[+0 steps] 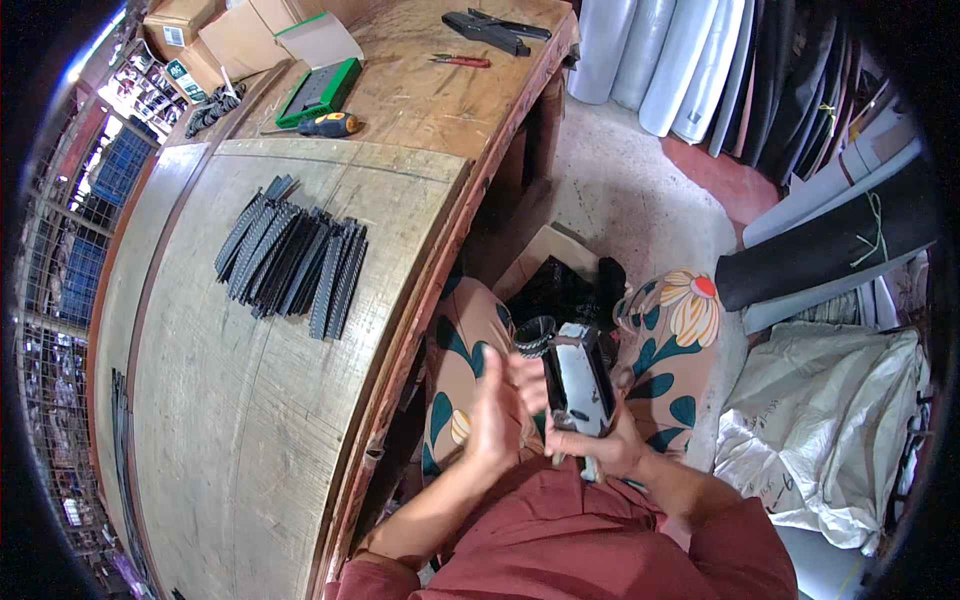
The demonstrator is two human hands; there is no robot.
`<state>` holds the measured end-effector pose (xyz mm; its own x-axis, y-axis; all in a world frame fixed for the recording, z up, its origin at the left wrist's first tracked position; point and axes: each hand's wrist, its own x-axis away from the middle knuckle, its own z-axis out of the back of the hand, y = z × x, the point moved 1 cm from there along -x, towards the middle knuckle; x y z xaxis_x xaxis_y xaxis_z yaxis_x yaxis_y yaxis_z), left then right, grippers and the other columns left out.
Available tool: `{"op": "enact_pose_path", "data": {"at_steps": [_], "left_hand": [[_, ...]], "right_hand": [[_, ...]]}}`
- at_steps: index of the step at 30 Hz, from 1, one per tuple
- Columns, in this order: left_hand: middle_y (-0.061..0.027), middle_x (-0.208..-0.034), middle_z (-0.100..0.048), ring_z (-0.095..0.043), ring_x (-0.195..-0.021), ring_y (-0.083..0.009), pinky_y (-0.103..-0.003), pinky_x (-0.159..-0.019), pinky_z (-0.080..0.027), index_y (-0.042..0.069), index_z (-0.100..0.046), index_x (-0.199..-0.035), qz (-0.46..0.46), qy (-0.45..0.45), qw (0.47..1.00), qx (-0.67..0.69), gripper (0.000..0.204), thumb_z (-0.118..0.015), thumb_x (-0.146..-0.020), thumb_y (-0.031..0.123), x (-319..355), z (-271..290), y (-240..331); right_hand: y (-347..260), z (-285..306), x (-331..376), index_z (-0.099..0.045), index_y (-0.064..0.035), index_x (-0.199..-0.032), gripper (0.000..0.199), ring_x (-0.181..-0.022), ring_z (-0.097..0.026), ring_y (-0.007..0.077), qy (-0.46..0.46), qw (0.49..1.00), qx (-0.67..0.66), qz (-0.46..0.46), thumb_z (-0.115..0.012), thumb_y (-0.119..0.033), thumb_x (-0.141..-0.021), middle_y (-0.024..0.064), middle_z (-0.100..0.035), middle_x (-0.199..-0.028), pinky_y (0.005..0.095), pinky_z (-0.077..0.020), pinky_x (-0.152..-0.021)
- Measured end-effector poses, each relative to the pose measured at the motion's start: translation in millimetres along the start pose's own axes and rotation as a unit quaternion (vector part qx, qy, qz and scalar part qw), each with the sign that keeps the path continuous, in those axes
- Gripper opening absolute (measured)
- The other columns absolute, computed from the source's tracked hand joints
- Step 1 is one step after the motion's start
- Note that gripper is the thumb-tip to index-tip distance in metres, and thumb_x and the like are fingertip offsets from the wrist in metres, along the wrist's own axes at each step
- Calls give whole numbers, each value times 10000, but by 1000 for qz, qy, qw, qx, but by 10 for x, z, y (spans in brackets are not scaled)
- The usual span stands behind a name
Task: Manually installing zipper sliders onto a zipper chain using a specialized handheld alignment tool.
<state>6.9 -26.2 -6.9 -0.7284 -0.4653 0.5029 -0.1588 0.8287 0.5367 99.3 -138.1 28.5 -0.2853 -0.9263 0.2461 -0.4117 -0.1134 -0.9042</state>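
Within right grip (618, 447): oblong tool (582, 382) (scuffed)

The right-hand grip (618, 446) holds a grey-and-black stapler-like tool (582, 386), with a looped black ribbed strip (531, 348) at its far end. The left-hand grip (496, 412), fingers spread, is just beside it. On the wooden worktop (235, 430) lie bundled ribbed strips (290, 258), an orange-and-black-handled screwdriver (329, 124) and red-handled snips (464, 61).
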Motion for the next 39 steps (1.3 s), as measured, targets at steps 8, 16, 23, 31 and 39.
{"op": "enact_pose_path", "data": {"at_steps": [8, 16, 23, 31, 39], "left_hand": [[-188, -1247, -503, -502, -1161, -292, -389, -987, -399, -10, -382, -1309, -110, -168, 971, -131, 630, -482, -881, 442, 208, -123, -422], [-148, -1227, -518, -532, -1114, -227, -329, -949, -434, 0, -353, -1341, -171, -81, 979, -74, 558, -321, -980, 424, -177, -232, 31], [-203, -1305, -476, -497, -1199, -253, -342, -997, -422, -30, -393, -1314, -139, -188, 969, -85, 402, -473, -959, 140, -333, -453, 371], [-202, -1272, -504, -510, -1187, -256, -334, -1004, -415, -55, -417, -1286, -99, -206, 970, -82, 379, -435, -977, 162, -473, -522, 362], [-165, -1323, -484, -446, -1255, -260, -351, -1047, -343, -23, -418, -1319, -158, -171, 960, -156, 407, -484, -953, 144, -499, -571, 392]], "right_hand": [[58, -216, 88, -463, -55, -1234, 588, -902, -607, 158, 71, 988, -130, 50, -634, 84, -688, 49, -609, -973, 288, -484, -772], [92, 101, -102, -596, 9, -937, 167, -793, -622, 151, 31, 990, -133, 13, -637, -30, -780, 57, -639, -854, 295, -486, -750], [154, 157, -54, -593, -12, -958, 189, -789, -602, 111, 77, 997, -5, 26, -652, -38, -781, 33, -638, -857, 264, -475, -739], [209, 306, 142, -574, 16, -1063, 274, -793, -594, 117, 75, 996, 46, 8, -612, -7, -793, 77, -641, -914, 245, -476, -646], [349, 360, 178, -616, 11, -988, 192, -724, -600, 91, 114, 992, -48, 3, -644, -5, -798, 58, -656, -906, 234, -487, -638]]}}
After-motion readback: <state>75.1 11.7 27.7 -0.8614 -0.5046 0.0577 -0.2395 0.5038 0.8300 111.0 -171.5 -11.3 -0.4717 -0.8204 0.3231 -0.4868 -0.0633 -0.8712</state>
